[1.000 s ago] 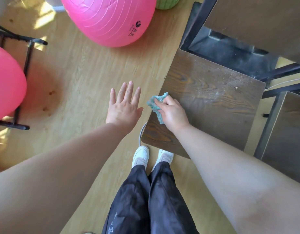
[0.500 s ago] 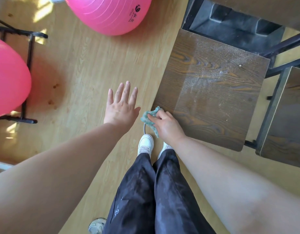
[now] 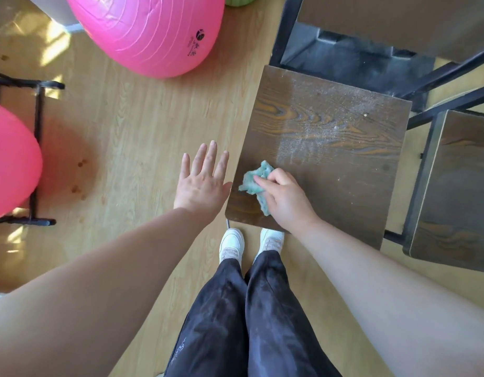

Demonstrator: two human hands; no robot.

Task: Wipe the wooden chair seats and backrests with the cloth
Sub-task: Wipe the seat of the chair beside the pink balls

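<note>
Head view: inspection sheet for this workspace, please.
Surface: wooden chair seat, dusty on far half.
Job's things: teal cloth on seat's near-left part; second chair seat at right.
Clutter: nothing seen.
Hands: right hand grips cloth against seat; left hand open, left of seat.
Cables: nothing seen.
Surroundings: plank floor, pink exercise balls, black metal frame.
</note>
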